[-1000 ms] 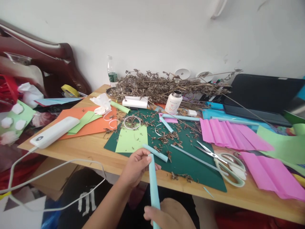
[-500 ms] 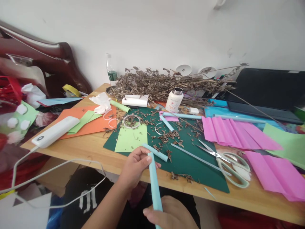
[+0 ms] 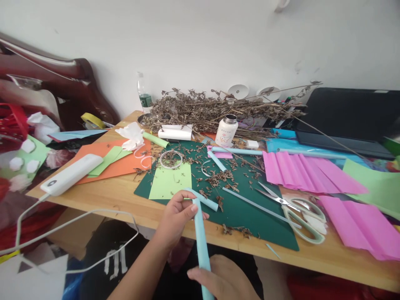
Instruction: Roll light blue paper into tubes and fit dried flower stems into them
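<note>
A long light-blue paper roll (image 3: 201, 241) runs from the table's near edge down toward my lap. My left hand (image 3: 176, 218) is closed round its upper end, fingers wrapped over the tube. My right hand (image 3: 223, 280) grips the lower end at the bottom of the frame. A shorter blue paper tube (image 3: 204, 199) lies on the dark green cutting mat (image 3: 243, 210) just beyond my left hand, beside a light-green paper sheet (image 3: 170, 186).
Scissors (image 3: 296, 210) lie open on the mat's right edge, with pink pleated paper (image 3: 312, 175) beyond. Dried twigs (image 3: 218, 110), a white bottle (image 3: 227, 131), a tape ring (image 3: 171, 159), orange paper (image 3: 109, 160), a white power bank (image 3: 71, 173) with cable and a laptop (image 3: 350, 121) crowd the wooden table (image 3: 106, 196).
Both hands keep their hold on the blue roll, which has hardly moved. The view has shifted slightly.
</note>
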{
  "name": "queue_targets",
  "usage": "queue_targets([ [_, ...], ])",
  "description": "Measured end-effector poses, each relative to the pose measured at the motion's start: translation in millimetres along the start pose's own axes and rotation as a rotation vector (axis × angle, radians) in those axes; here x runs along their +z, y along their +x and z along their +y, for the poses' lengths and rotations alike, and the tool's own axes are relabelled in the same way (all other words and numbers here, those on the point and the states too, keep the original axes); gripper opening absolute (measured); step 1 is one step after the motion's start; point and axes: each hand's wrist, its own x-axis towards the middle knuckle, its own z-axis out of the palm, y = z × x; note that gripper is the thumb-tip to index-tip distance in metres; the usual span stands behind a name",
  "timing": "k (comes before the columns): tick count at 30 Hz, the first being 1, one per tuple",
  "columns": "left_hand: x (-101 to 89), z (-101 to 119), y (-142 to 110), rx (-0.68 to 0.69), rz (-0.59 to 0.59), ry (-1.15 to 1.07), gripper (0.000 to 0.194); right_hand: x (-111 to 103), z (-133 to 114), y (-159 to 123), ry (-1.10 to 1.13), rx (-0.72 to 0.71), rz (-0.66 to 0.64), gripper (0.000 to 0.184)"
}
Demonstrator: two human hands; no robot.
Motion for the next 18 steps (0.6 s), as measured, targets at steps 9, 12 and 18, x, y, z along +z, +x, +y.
queue_targets([
  [9,-0.8,2.8,-0.4,0.012,0.018,-0.015,0.029,19.3,10.7,-4.0,-0.009,-0.126,0.159,0.031],
  [12,-1.6,3.5,-0.5,0.016,0.025,-0.024,0.030,13.3,7.3,-1.0,-0.015,-0.113,0.112,0.031],
  [18,-3.3,3.2,-0.1,0.016,0.039,-0.028,0.030,2.7,0.4,3.1,-0.047,0.007,-0.037,0.029],
])
